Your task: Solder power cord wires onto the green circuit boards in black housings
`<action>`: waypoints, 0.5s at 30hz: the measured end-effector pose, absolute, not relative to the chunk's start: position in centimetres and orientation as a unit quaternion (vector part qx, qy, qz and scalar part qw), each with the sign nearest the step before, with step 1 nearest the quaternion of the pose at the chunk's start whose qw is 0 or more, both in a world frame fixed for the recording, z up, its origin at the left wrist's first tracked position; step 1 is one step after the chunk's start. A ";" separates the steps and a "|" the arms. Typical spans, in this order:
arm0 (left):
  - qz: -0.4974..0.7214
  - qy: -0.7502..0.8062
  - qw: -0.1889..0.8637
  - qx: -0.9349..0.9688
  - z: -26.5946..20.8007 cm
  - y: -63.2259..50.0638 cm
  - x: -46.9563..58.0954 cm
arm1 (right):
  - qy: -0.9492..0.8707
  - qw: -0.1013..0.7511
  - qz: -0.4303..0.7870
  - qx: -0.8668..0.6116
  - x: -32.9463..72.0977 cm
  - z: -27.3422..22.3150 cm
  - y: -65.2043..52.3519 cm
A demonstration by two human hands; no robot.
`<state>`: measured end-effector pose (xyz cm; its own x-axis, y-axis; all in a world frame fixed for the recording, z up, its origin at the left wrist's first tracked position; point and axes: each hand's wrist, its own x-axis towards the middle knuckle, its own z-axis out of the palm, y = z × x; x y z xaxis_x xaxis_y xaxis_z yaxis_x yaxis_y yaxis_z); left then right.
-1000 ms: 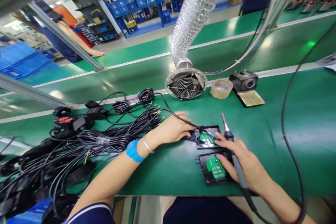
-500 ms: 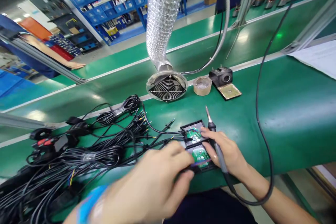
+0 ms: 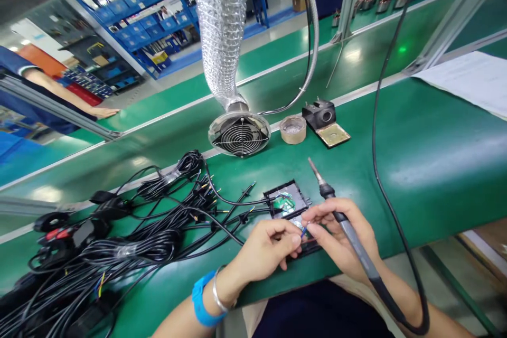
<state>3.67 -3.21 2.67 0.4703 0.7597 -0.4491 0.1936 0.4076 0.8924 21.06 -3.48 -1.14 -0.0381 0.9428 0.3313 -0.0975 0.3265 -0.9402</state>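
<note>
My right hand (image 3: 346,235) has a soldering iron (image 3: 352,240) resting in it, with the tip pointing up and away. Its thumb and finger also pinch thin blue wires (image 3: 304,232). My left hand (image 3: 271,248) is closed around the end of a black cable, mostly hidden by the fingers, where those wires come out. Just beyond both hands lies an open black case (image 3: 299,193) with a green circuit board (image 3: 284,203) inside. A second case sits nearer to me, largely covered by my hands. Black cables (image 3: 253,202) run into the far case from the left.
A heap of black cables (image 3: 158,243) covers the bench's left side. A round fume extractor (image 3: 241,134) hangs ahead on a silver duct. Behind the cases are a tape roll (image 3: 293,130) and an iron stand (image 3: 320,116). Another person's hand (image 3: 103,112) rests across the bench.
My left hand has drawn back and come together with my right fingertips at the blue wires. The soldering iron stays in my right hand. The camera view has shifted.
</note>
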 end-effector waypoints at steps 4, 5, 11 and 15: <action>0.194 0.487 0.666 0.531 2.2 -3.4 3.6 | -0.558 0.588 0.445 -0.380 20.8 -1.5 -3.5; 0.196 0.496 0.649 0.543 2.2 -3.4 3.5 | -0.561 0.586 0.434 -0.391 20.9 -1.7 -3.6; 0.229 0.507 0.554 0.620 2.3 -3.9 3.4 | -0.610 0.542 0.418 -0.398 21.9 -2.1 -5.1; 0.257 0.529 0.494 0.640 2.5 -3.9 3.3 | -0.673 0.512 0.332 -0.418 21.7 -2.0 -6.1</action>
<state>3.33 -3.86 2.46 0.3076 0.9315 -0.1939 0.4232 0.0486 0.9047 21.72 -6.15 -2.02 -0.1268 0.9028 0.4109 0.2222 0.4295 -0.8753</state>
